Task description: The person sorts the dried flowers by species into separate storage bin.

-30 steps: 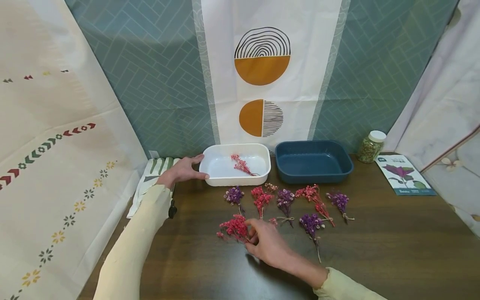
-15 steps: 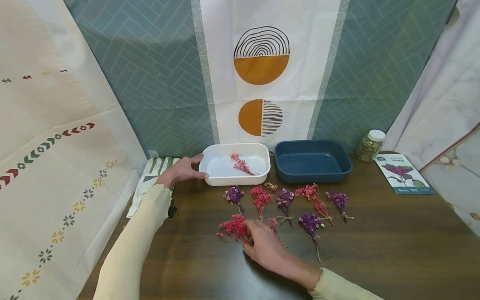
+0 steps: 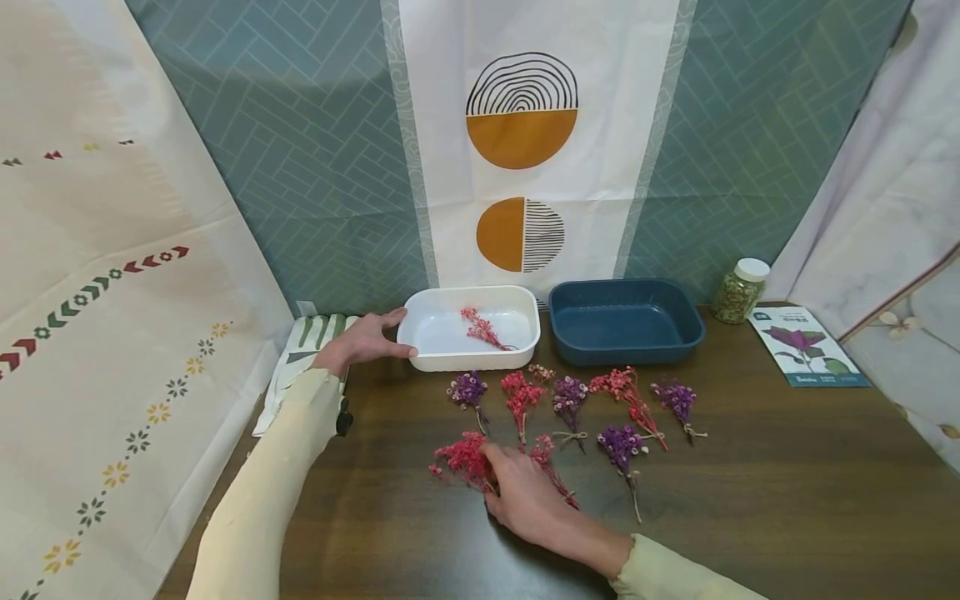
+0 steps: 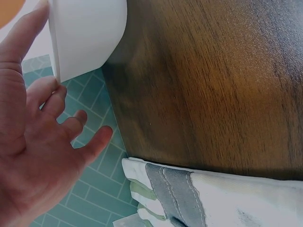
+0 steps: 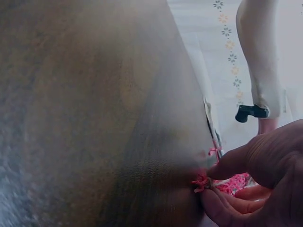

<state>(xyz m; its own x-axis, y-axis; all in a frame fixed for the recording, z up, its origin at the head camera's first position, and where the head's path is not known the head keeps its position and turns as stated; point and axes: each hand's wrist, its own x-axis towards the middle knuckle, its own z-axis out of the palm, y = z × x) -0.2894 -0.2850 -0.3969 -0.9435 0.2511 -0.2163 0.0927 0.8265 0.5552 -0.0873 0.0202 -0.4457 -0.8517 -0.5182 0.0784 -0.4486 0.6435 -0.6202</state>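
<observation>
My right hand (image 3: 528, 496) pinches a bunch of pinkish-red dried flowers (image 3: 465, 458) by its stem end, low over the table, blossoms pointing left. In the right wrist view, thumb and finger meet on the tied stem end of the bunch (image 5: 203, 183); the blossoms are mostly hidden behind the hand. My left hand (image 3: 367, 337) touches the left end of a white rectangular dish (image 3: 472, 362), thumb and forefinger spread along its rim. The left wrist view has this hand (image 4: 47, 127) at the dish corner, its other fingers loose. One pink sprig (image 3: 483, 327) lies inside the dish.
A dark blue dish (image 3: 626, 354) stands right of the white one. In front lie several purple bunches (image 3: 621, 448) and pink bunches (image 3: 555, 475). A lidded jar (image 3: 741, 292) and a flower-picture packet (image 3: 808, 348) are at the right; striped gloves (image 3: 288, 367) lie left.
The right hand has shifted slightly left and toward the near edge with its pink bunch. More of the pink bunch lying beyond the hand now shows. The left hand stays at the white dish.
</observation>
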